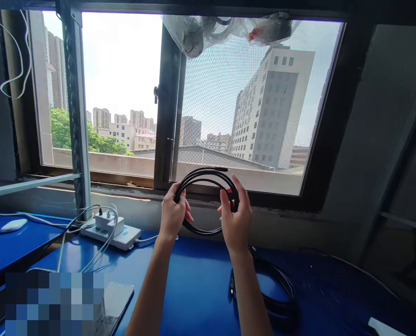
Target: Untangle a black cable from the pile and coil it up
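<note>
A black cable (204, 171) wound into a round coil is held up in front of the window, above the blue table. Its plug end sticks out at the top of the loop. My left hand (175, 210) is closed around the left side of the coil. On the right side, my right hand (236, 214) curls about the strands, thumb inside the loop and fingers behind it. A second coil of black cable (281, 284) lies on the table, partly hidden behind my right forearm.
A white power strip (124, 237) with plugged-in adapters and loose white cords stands at the left. A white mouse (14, 226) lies on the far-left table. A tablet-like device (119, 298) lies front left, beside a pixelated patch. A metal post (75, 116) rises before the window.
</note>
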A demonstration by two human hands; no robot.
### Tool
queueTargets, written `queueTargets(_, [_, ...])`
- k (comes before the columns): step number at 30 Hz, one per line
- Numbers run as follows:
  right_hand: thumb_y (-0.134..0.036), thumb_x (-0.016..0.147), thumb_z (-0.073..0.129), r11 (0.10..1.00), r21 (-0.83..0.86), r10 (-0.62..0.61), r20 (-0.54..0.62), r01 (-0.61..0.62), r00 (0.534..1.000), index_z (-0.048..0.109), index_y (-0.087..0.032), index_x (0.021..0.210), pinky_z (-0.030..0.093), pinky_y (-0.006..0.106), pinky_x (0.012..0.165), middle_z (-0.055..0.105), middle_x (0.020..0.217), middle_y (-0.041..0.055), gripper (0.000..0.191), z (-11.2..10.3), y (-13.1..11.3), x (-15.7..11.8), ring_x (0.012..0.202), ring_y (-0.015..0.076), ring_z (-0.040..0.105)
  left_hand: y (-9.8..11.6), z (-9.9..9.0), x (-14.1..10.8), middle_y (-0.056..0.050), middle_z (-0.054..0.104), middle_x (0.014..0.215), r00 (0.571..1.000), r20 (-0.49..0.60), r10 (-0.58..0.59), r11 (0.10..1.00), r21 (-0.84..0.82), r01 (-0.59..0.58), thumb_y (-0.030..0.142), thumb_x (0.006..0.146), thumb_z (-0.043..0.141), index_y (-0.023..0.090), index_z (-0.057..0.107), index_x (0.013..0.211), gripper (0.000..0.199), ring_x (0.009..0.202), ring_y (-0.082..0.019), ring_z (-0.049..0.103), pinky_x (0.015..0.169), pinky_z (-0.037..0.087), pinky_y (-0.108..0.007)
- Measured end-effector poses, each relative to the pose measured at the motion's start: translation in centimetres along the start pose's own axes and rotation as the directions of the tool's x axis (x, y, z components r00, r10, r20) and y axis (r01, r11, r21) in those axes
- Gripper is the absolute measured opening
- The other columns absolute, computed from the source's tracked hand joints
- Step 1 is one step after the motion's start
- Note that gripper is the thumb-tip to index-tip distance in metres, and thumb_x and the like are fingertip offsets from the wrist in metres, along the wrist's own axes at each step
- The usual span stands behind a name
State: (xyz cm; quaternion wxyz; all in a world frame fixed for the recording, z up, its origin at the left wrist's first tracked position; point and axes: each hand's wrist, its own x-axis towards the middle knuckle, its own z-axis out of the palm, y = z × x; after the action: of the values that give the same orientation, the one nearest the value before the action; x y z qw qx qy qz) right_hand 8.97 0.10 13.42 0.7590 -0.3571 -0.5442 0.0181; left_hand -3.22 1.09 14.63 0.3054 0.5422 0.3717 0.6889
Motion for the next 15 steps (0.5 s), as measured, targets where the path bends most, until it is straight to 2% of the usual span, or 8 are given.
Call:
queueTargets(3, [-0.048, 0.085, 0.051, 0.990, -0.060, -0.123, 0.027, 0.125, 0.992, 0.060, -0.021, 0.119, 0.050, 0.024, 0.050, 0.062, 0.087, 0.0053, 0.045, -0.05, 0.29, 0.01, 0.049, 0.0086, 0.050, 0.54, -0.64, -0.07, 0.011, 0.042, 0.037, 0.998, 0.056, -0.029, 0.997, 0.068, 0.026, 0.042, 0.076, 0.052, 0.016, 0.060, 0.091, 0.031, 0.024, -0.010, 0.044, 0.027, 0.033, -0.019])
queueTargets(5, [-0.050, 0.085, 0.050, 0.983, -0.091, -0.156, 0.051, 0.160, 0.986, 0.062, -0.020, 0.117, 0.051, 0.026, 0.054, 0.063, 0.086, 0.0058, 0.045, -0.17, 0.43, 0.08, 0.053, 0.0102, 0.052, 0.77, -0.94, -0.09, 0.011, 0.042, 0.036, 0.995, 0.093, -0.030, 0.995, 0.097, 0.021, 0.042, 0.075, 0.054, 0.015, 0.062, 0.089, 0.031, 0.024, -0.010, 0.043, 0.027, 0.033, -0.020])
queueTargets(10, [-0.048, 0.084, 0.055, 0.989, -0.067, -0.124, 0.089, 0.130, 0.988, 0.067, -0.019, 0.107, 0.049, 0.025, 0.054, 0.065, 0.086, 0.0053, 0.039, -0.62, 0.50, 0.36, 0.052, 0.0103, 0.053, 1.00, -1.14, -0.18, 0.011, 0.034, 0.028, 0.983, 0.182, -0.034, 0.996, 0.083, 0.019, 0.053, 0.065, 0.062, 0.015, 0.062, 0.083, 0.042, 0.025, -0.012, 0.044, 0.029, 0.030, -0.019])
queueTargets(15, [-0.043, 0.083, 0.056, 0.993, -0.056, -0.099, 0.060, 0.103, 0.993, 0.069, -0.019, 0.088, 0.048, 0.026, 0.055, 0.067, 0.087, 0.0055, 0.027, -0.99, 0.51, 0.59, 0.061, 0.0139, 0.058, 1.06, -0.90, -0.51, 0.010, 0.038, 0.032, 0.946, 0.306, -0.105, 0.994, 0.057, 0.091, 0.062, 0.056, 0.067, 0.019, 0.053, 0.070, 0.047, 0.027, -0.008, 0.039, 0.030, 0.026, -0.017])
